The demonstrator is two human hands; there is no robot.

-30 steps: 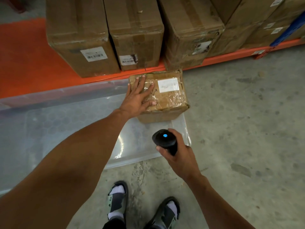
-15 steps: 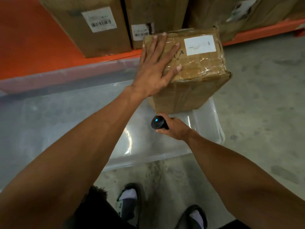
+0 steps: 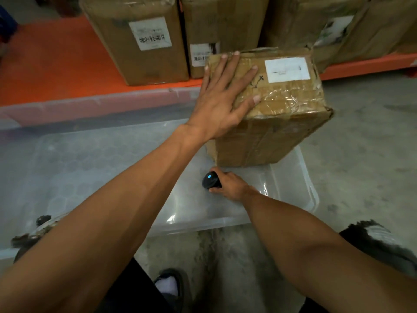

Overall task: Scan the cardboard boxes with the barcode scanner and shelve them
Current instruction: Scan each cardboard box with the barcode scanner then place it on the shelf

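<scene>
Cardboard box (image 3: 270, 123), centre right of the frame, stands in the right end of a clear plastic bin (image 3: 302, 177) on a warehouse floor.

— How are your hands placed?

— Your left hand (image 3: 222, 98) lies flat, fingers spread, on the taped top. Your right hand (image 3: 230, 185), below it in the frame, is wrapped around a black barcode scanner (image 3: 211, 180) showing a blue light.

— How will it handle?

— Likely stiff but scuffed, with slick tape on top; a crushed right corner suggests soft edges. Weight cannot be judged. Grip low on opposite sides, clear of the white label (image 3: 286, 70), before moving it to the orange shelf (image 3: 52, 71), upper left.
</scene>
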